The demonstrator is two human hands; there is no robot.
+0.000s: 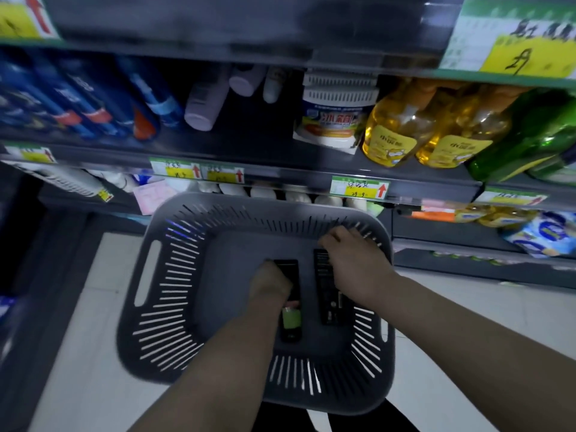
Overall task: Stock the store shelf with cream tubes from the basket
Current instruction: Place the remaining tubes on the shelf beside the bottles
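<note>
Head view: one grey slotted basket (149, 310) sits below the shelf (280, 145), and exactly two dark cream tubes lie side by side on its floor. The left hand (271, 285) curls its fingers around the left tube (291, 325), which carries a green label. The right hand (352, 269) lies over the far end of the right tube (325, 294), fingers bent; whether they grip it cannot be told. Yellow bottles (392, 132) stand on the shelf.

Grey basket (156, 319): left tube (291, 322), right tube (324, 291), parallel.
</note>
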